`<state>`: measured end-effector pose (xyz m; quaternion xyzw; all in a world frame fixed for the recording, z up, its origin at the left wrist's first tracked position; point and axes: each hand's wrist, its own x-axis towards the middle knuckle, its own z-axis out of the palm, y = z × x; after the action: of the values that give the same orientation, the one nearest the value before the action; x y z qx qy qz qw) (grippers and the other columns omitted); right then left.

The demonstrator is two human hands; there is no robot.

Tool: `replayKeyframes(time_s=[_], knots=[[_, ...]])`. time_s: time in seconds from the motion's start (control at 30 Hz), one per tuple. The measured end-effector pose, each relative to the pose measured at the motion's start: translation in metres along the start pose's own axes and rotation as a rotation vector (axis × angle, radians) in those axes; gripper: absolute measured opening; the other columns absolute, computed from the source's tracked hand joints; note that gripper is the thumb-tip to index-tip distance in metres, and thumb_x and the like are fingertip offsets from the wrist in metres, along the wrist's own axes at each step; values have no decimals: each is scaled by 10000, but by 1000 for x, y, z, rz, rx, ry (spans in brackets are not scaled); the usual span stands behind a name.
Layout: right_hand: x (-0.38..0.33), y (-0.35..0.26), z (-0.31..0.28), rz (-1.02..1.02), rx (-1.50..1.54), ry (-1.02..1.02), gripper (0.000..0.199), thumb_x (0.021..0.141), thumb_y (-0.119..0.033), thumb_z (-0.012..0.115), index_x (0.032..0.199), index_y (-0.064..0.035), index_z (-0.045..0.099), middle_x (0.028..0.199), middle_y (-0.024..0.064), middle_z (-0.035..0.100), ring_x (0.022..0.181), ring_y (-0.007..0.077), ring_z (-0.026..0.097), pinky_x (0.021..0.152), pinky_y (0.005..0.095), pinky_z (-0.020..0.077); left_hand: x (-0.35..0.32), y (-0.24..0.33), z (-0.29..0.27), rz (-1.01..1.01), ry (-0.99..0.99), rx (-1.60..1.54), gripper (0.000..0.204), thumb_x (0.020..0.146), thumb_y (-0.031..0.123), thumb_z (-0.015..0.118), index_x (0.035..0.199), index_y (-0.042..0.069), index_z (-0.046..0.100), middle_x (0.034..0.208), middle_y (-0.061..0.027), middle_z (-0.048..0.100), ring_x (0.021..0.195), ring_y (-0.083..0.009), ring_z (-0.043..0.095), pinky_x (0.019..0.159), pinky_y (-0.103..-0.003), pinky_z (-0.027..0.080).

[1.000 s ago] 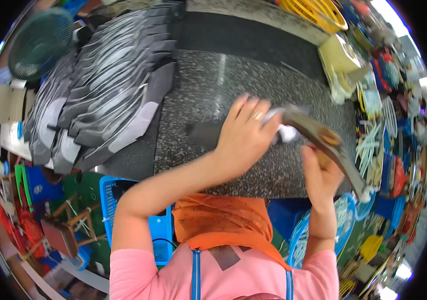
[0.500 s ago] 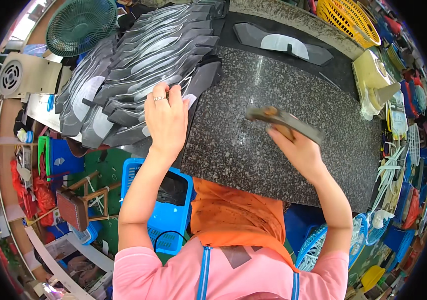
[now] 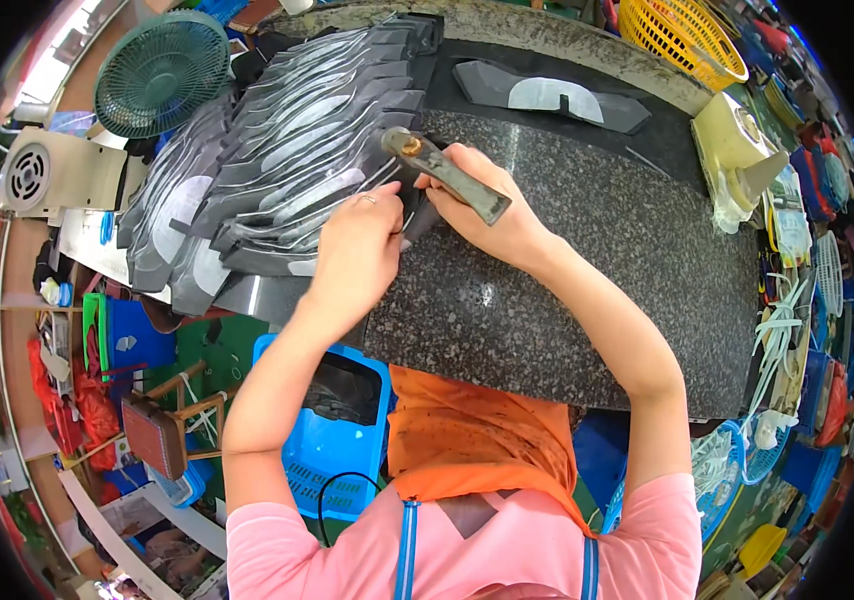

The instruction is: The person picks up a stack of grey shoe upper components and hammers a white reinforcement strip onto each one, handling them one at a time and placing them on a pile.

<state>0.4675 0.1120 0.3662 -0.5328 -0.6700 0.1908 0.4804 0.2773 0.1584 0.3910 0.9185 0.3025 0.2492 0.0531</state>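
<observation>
Bright, fairly even light falls on the fingers (image 3: 387, 203) and the desk (image 3: 597, 270), with only soft shadows. On the polished top, a pale streak of glare lies beyond the fingers to the right, and a small hot spot gleams nearer than them. Far left of the fingers, bright patches (image 3: 52, 45) burn out to white. The fingers and the hammer (image 3: 460, 182) at them look reasonably crisp; well out to either side, things bend, stretch and soften, with bluish fringing far right, before a black surround
</observation>
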Motion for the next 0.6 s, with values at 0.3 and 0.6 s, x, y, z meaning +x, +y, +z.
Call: replayKeyframes(time_s=[0.3,0.6], knots=[[-47,-27,-42,116,174,-273,224,859,-130,704,921,-27,515,817,107,589,731,220,572,661,326,455,10,0,-25,-97,-648,-530,148,734,100,753,823,72,638,1144,-69,670,1289,-298,478,1168,-578,-45],[-131,-69,-95,601,146,-120,215,852,-80,688,930,-25,495,767,113,550,668,243,559,613,334,446,4,55,-12,383,-662,-442,443,802,342,729,1173,110,659,1148,-96,648,1180,-285,533,1002,-452,371]])
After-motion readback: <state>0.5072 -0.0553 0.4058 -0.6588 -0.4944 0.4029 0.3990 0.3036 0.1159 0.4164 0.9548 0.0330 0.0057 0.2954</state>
